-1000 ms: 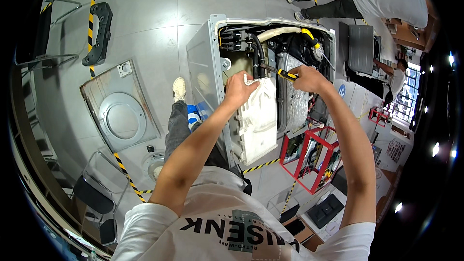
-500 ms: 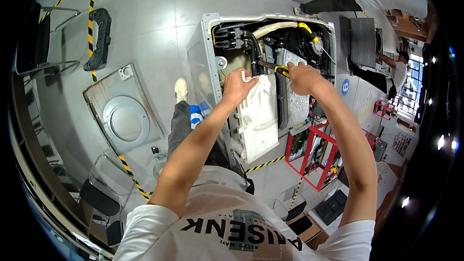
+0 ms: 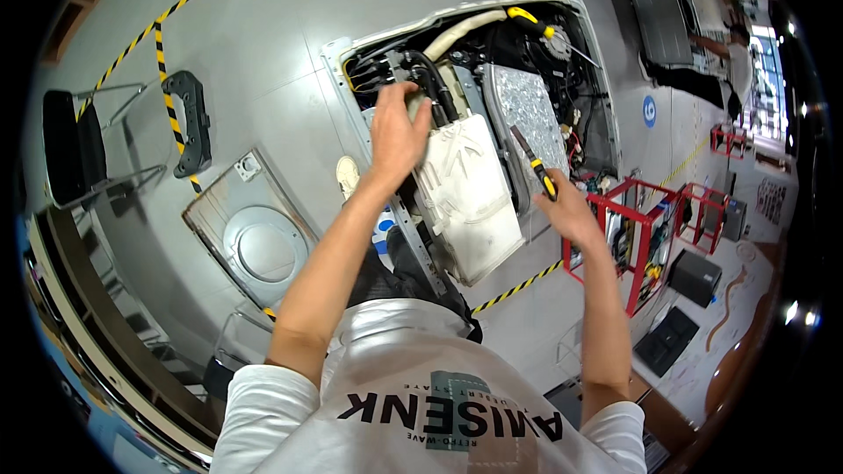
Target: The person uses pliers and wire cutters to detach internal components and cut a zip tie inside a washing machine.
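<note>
An opened washing machine [image 3: 337, 57] stands before me, its top off. Inside it, a white plastic housing [image 3: 470, 202] lies near me, with black hoses [image 3: 443, 96] meeting its far end. My left hand [image 3: 399, 136] reaches over the housing's far left corner beside these hoses; its thumb and fingers are apart and I see nothing held between them. In my right hand [image 3: 566, 211] are pliers [image 3: 538, 168] with yellow-and-black handles, shut in the fist. Their dark jaws point away from me, over the silver foil-covered part [image 3: 527, 110], apart from the hoses.
A yellow-and-black-handled screwdriver [image 3: 531, 25] lies across the machine's far right. A panel with a round opening [image 3: 263, 241] and a dark curved part [image 3: 186, 123] lie on the floor at left. Red frames [image 3: 645, 228] stand at right. Other people are at the far right.
My right hand has drawn the pliers back from the hoses, toward me and right. My left hand has moved off the housing's edge, farther forward and left. The view has turned somewhat.
</note>
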### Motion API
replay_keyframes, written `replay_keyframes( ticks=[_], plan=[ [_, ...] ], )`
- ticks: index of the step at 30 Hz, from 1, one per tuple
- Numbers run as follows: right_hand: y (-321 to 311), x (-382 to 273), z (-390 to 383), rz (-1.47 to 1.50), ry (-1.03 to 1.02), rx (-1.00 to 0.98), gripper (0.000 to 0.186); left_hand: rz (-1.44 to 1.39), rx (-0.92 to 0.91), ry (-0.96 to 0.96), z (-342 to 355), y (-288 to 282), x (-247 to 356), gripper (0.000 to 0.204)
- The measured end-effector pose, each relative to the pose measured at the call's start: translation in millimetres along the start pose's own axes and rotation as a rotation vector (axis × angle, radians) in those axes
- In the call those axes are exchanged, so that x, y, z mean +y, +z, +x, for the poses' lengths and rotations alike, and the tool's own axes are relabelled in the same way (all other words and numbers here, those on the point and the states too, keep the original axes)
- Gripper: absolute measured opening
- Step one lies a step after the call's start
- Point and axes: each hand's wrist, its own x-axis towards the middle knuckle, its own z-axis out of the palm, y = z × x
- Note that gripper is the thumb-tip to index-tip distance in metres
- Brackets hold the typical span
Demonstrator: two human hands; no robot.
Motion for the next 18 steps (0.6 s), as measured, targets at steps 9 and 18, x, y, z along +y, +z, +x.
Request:
replay_keyframes(
  ticks=[9,18],
  plan=[
    [138,95,-91,0.825,0.454,0.338,0.035,-0.410,-0.191,-0.398,-101,-18,28,0.073],
    [193,93,-115,1.740,0.557,0.266,0.035,-0.305,-0.244,-0.508,-164,-11,29,0.087]
  ],
)
